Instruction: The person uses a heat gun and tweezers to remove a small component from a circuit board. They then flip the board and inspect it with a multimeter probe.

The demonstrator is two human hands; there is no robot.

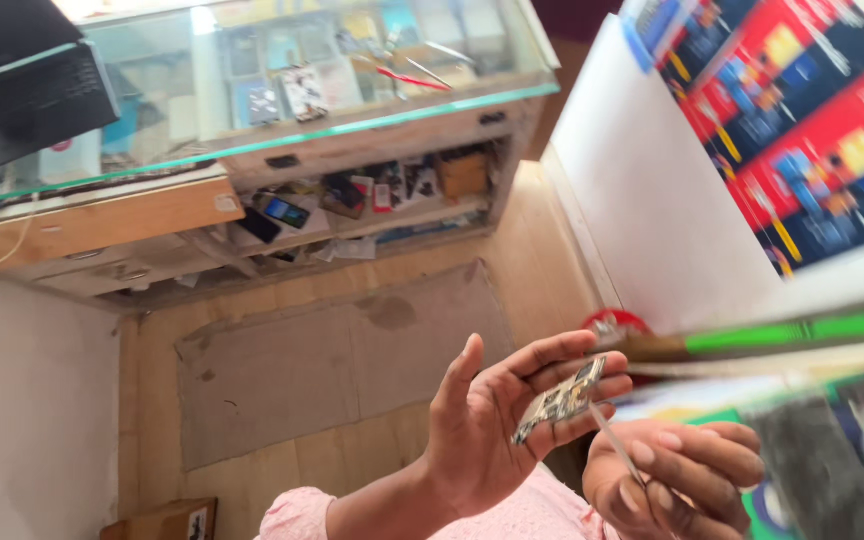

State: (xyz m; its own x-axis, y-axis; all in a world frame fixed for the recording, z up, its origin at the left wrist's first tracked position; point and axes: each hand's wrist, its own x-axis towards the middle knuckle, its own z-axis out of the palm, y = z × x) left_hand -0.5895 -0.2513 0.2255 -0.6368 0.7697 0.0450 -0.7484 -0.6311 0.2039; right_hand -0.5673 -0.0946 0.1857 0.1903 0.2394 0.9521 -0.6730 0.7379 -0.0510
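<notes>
My left hand (pixel 497 420) is raised palm up and holds a small circuit board (pixel 560 400) between fingertips and thumb. My right hand (pixel 677 475) sits just below and right of it, fingers curled around thin metal tweezers (pixel 612 440) whose tip points up toward the board. Pink sleeves show at the bottom edge.
A glass-topped counter (pixel 282 140) with shelves of phones and small parts stands across the top. A black laptop (pixel 22 90) sits on its left end. A grey mat (pixel 342 355) lies on the wooden floor. A blurred green and white edge (pixel 792 335) crosses the right side.
</notes>
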